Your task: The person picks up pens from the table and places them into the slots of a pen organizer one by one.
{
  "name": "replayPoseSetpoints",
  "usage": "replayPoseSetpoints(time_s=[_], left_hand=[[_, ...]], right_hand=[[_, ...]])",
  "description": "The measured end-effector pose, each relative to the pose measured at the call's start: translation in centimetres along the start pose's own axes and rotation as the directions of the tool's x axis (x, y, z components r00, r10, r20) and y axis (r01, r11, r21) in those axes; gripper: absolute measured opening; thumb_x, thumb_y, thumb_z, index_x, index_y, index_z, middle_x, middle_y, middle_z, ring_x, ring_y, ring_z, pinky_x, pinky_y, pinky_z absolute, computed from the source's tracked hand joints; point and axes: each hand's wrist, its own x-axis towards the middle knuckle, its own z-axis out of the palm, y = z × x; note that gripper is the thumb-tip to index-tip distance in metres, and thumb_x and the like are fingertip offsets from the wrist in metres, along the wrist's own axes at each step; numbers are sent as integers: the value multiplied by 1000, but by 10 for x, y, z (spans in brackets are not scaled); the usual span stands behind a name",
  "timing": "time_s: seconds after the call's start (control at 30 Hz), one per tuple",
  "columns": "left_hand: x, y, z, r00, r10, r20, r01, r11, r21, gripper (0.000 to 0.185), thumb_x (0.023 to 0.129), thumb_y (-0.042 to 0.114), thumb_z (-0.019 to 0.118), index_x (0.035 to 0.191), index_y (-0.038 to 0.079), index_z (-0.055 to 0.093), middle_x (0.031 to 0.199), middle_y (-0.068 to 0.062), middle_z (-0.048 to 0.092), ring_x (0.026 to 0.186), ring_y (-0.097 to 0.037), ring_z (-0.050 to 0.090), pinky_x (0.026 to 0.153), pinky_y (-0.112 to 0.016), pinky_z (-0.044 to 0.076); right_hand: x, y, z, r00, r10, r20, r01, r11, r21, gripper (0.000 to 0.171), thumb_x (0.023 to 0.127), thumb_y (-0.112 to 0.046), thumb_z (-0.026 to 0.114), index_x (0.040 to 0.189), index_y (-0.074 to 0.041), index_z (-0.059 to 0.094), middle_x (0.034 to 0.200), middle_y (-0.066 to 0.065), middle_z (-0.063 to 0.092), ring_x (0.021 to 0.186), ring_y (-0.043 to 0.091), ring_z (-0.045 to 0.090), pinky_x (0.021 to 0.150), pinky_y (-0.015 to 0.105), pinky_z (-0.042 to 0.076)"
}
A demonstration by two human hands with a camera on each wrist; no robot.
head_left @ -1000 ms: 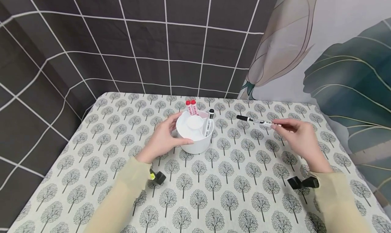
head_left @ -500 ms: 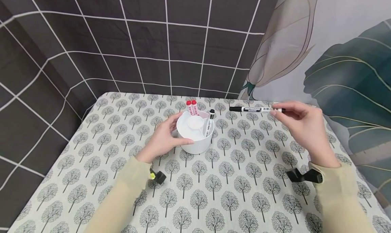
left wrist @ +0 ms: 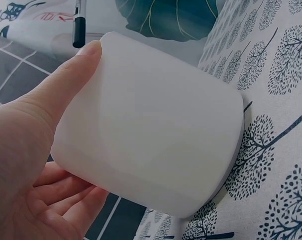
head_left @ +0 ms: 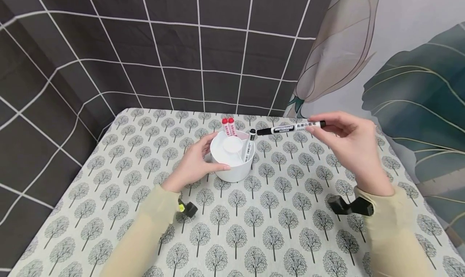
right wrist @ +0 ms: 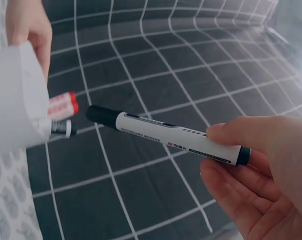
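A round white pen holder (head_left: 232, 174) with inner dividers stands on the table. My left hand (head_left: 194, 162) grips its left side, thumb along the front wall and fingers behind; the left wrist view shows its smooth wall (left wrist: 155, 120) close up. Two red-capped markers (head_left: 228, 127) lean in the back compartment, and a black-ended marker (head_left: 249, 143) stands in the right one. Right of the holder, above the cloth, my right hand (head_left: 345, 141) pinches a black whiteboard marker (head_left: 287, 129) near its rear end. Its black cap points left, toward the holder, and the marker lies nearly level.
A tablecloth (head_left: 269, 228) with a tree print covers the table. Behind and to the left hangs a dark cloth with white grid lines (head_left: 163, 47). A curtain with large flower and leaf patterns (head_left: 417, 79) hangs at the right.
My right hand has lifted the whiteboard marker from near the tabletop and carried it left, bringing its cap close to the pen holder. The left hand and holder have stayed put.
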Motion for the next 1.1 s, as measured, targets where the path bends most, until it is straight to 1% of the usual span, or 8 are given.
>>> replayPoseSetpoints(time_s=[0.17, 0.3, 0.43, 0.57, 0.7, 0.87, 1.0, 1.1], left_hand=[[0, 1, 0, 1000, 1, -2, -1, 1000, 2, 106, 69, 33, 97, 155, 9, 40, 152, -4, 48, 136, -28, 48, 112, -41, 41], [1, 0, -1, 1000, 20, -9, -20, 1000, 9, 105, 68, 32, 97, 154, 11, 42, 151, -4, 49, 135, -26, 50, 111, -37, 42], [1, -1, -1, 999, 30, -12, -30, 1000, 9, 104, 68, 32, 97, 154, 13, 42, 150, -3, 50, 135, -25, 50, 111, -35, 42], [1, 0, -2, 999, 33, -8, -33, 999, 3, 104, 68, 32, 97, 154, 12, 42, 150, -3, 50, 135, -25, 50, 111, -36, 41], [1, 0, -2, 999, 43, -10, -43, 999, -2, 104, 68, 30, 98, 154, 10, 43, 149, -3, 50, 135, -24, 50, 111, -35, 41], [2, 1, -2, 999, 54, -6, -54, 999, -9, 103, 69, 29, 98, 154, 9, 42, 149, -3, 51, 135, -23, 50, 111, -36, 41], [1, 0, -1, 999, 48, 0, -48, 999, -15, 103, 69, 31, 97, 154, 10, 43, 149, -3, 51, 135, -23, 50, 111, -36, 42], [0, 0, -1, 999, 36, 0, -36, 999, -18, 104, 68, 33, 97, 154, 11, 42, 149, -2, 51, 135, -24, 50, 111, -36, 42]], right_hand=[[3, -8, 11, 999, -26, 24, 25, 998, 64, 25, 84, -1, 83, 109, -2, 78, 93, 3, 76, 78, 14, 72, 59, 17, 51], [6, -10, 26, 994, -69, 85, 60, 992, 112, 25, 84, 2, 82, 108, -2, 77, 96, 5, 76, 81, 16, 72, 66, 18, 56], [8, -8, 44, 980, -80, 181, 63, 993, 99, 22, 85, -4, 83, 105, -6, 77, 100, 3, 75, 84, 16, 71, 75, 23, 59], [11, -5, 59, 963, -83, 255, 63, 994, 87, 19, 85, -8, 84, 103, -8, 78, 100, 0, 74, 81, 15, 70, 74, 24, 59], [11, -2, 72, 946, -105, 308, 78, 992, 98, 19, 84, -7, 85, 102, -6, 78, 98, 3, 75, 79, 16, 70, 73, 24, 59], [9, 7, 87, 927, -116, 356, 94, 992, 80, 20, 84, -5, 84, 102, -4, 77, 98, 2, 74, 79, 14, 69, 72, 26, 60], [7, 12, 94, 925, -92, 369, 76, 995, 58, 21, 83, -5, 85, 103, -3, 76, 97, 1, 74, 80, 14, 69, 72, 30, 61], [7, 15, 99, 922, -74, 381, 62, 997, 44, 22, 83, -7, 85, 104, -4, 76, 96, 1, 74, 79, 15, 70, 72, 30, 61]])
